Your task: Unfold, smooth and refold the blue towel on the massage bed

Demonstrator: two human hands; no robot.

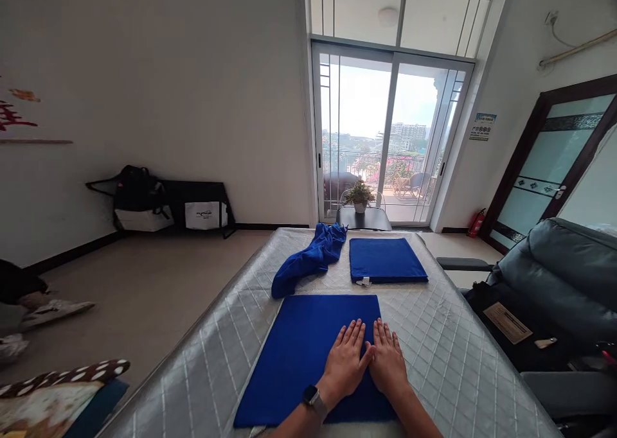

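- While apparently smoothing the near blue cloth (299,354) in head view: left hand (346,358) on its right part, right hand (387,356) across its right edge; both palms down, side by side, thumbs meeting, pinching nothing.
- Judged next need: light, even pressure toward the edge, without dragging the cloth askew.
- Noted on silvery quilted tabletop (457,348): near blue cloth spread at near end; beyond, crumpled blue cloth (308,258) at left, folded blue cloth (388,258) at right.
- Noted in room: sliding glass door (357,117) ahead, potted plant (360,195) before it, dark armchair (569,271) at right.

Perhaps a home: armchair (569,268), sliding doors (389,123).
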